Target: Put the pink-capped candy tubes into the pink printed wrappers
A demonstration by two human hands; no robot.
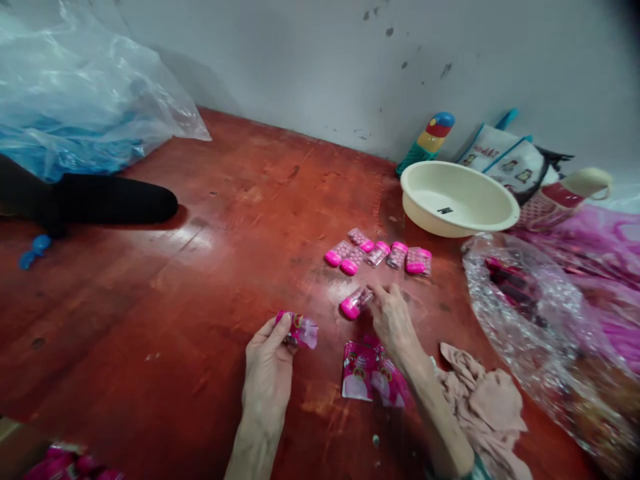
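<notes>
My left hand (270, 360) pinches a small pink printed plastic sleeve (303, 329), its clear end sticking out to the right. Low over the red surface, my right hand (393, 317) has its fingertips on the clear end of a small bottle (356, 303) with a bright pink cap. Pinkish balls show through the bottle's wall. Just beyond it lie several more bottles of this sort (379, 253), in a loose row. Flat pink printed sleeves (358, 371) are stacked beside my right forearm, which partly covers them.
A cream basin (460, 200) stands by the wall at right, with a printed bag (510, 160) behind it. Crinkled clear plastic (530, 333) and a beige cloth (490, 407) lie on the right. At left are a big clear bag (100, 100) and a dark-clothed limb (115, 199).
</notes>
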